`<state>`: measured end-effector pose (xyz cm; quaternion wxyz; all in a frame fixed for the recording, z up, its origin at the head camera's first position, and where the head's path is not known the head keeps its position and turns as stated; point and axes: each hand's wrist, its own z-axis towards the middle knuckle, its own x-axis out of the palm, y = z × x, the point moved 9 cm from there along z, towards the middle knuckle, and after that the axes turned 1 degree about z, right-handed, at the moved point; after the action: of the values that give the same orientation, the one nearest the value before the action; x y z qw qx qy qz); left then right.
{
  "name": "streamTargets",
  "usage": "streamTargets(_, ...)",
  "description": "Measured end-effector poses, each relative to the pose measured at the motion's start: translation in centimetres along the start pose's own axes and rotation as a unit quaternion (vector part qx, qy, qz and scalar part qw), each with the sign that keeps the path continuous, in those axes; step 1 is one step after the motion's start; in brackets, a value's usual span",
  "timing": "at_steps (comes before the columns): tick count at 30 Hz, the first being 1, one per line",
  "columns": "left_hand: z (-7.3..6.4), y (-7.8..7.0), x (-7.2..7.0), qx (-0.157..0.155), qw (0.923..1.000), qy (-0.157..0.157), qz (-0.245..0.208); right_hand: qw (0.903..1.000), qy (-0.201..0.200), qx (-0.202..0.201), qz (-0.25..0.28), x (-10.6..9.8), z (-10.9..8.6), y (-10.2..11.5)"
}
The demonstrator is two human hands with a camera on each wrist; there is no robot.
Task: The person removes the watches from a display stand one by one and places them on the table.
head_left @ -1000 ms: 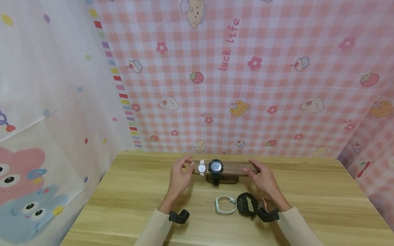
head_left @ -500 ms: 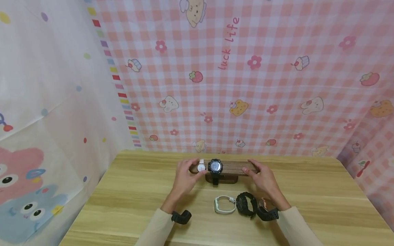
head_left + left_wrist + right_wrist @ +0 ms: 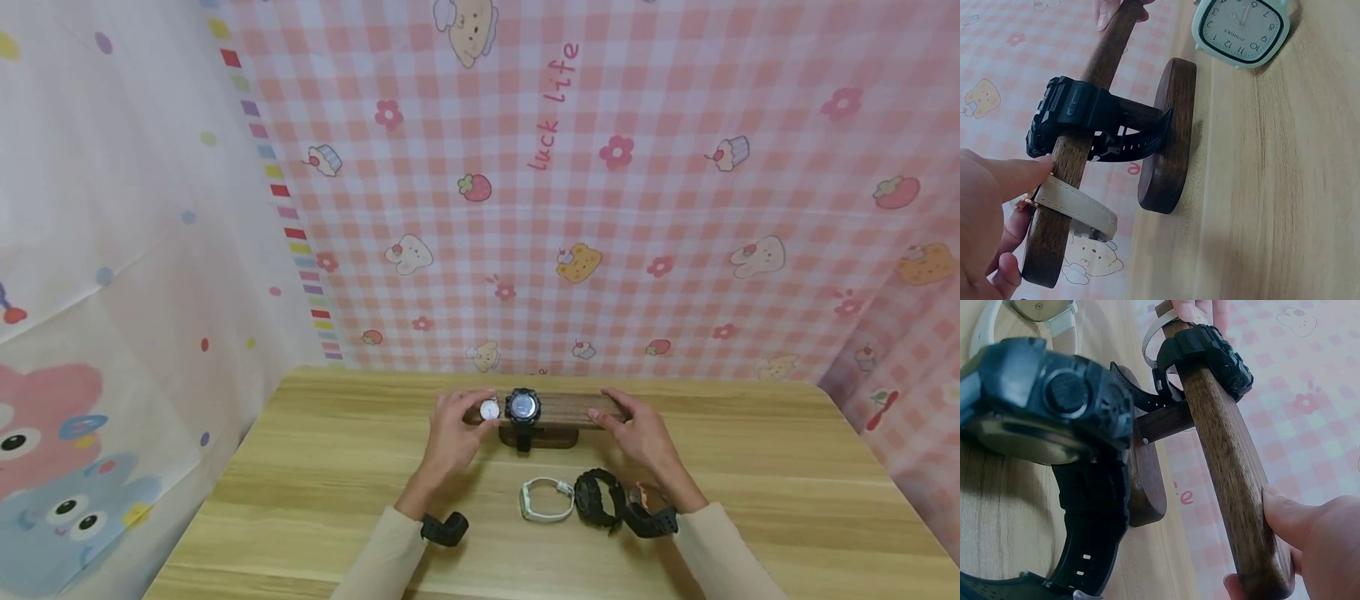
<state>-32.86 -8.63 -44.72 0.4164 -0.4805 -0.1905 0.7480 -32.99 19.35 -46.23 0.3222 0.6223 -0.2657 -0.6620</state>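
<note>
- Gently, at the left end of a stand, a cream-strapped watch (image 3: 489, 409) with a round white dial sits looped around the wooden bar, its stitched band hanging below.
- A person's left hand (image 3: 452, 437) pinches that watch, thumb on the near edge and fingers on the far one.
- The right hand (image 3: 643, 433) grips the bar's other end, thumb on the near face, fingertips curled behind.
- Between them stretches the watch stand (image 3: 573, 410), dark, grained wood with a long straight bar above a round-ended base.
- Beside the cream strap, a chunky black digital watch (image 3: 522, 406) wraps the same bar, its holed strap dangling to the base.
- Nearer the person lie a squarish mint-and-white watch (image 3: 1240, 30) and, just beside it, a bulky black watch (image 3: 588, 500); a copper-toned watch (image 3: 637, 497) is partly hidden by the black wrist camera (image 3: 651, 522) on the right.
- Underneath spreads a pale wood-grain table (image 3: 360, 450), backed by a pink checked cloth (image 3: 675, 208) printed with strawberries, flowers and cupcakes.
</note>
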Motion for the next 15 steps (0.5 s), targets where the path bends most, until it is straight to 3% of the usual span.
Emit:
streamTargets(7,0.21,-0.02,0.1,0.01,0.9995,0.026,0.014,1.0,0.0,0.003,-0.004,-0.02,0.09,-0.11)
streamTargets(15,0.37,0.03,-0.18,0.028,0.9994,0.022,0.0,1.0,0.001,-0.001,0.0,0.1,0.16,-0.19)
